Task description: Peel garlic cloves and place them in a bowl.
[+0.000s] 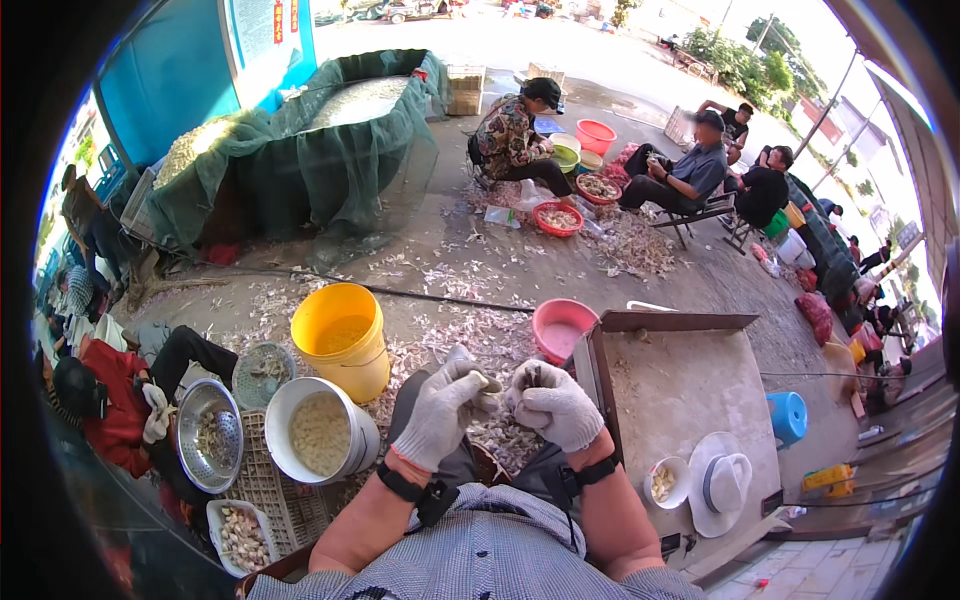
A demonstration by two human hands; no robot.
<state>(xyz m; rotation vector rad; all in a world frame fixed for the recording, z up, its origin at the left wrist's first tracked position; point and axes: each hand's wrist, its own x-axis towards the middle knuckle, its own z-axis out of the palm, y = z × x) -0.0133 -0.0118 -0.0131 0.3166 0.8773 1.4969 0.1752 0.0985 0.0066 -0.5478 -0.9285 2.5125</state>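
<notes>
My left hand (pixel 450 409), in a white knitted glove, pinches a pale garlic clove (pixel 478 379) between thumb and finger. Beside it, my right hand (pixel 559 406), gloved too, is curled around a small dark object (pixel 533 373), too small to make out. The two hands are apart, above my lap. Garlic skins (pixel 504 442) lie below and between them. To my left stands a white bucket (pixel 365 439) holding peeled garlic cloves (pixel 320 435) in liquid. A white tub (pixel 217 536) contains unpeeled garlic (pixel 246 536).
A yellow bucket (pixel 375 367) and pink basin (pixel 546 330) stand ahead. On the right, a table (pixel 690 382) bears a white bowl (pixel 679 480) with cloves and a hat (pixel 724 480). A metal colander (pixel 187 435) is beside a person in red (pixel 112 412). A cable (pixel 427 297) crosses the ground.
</notes>
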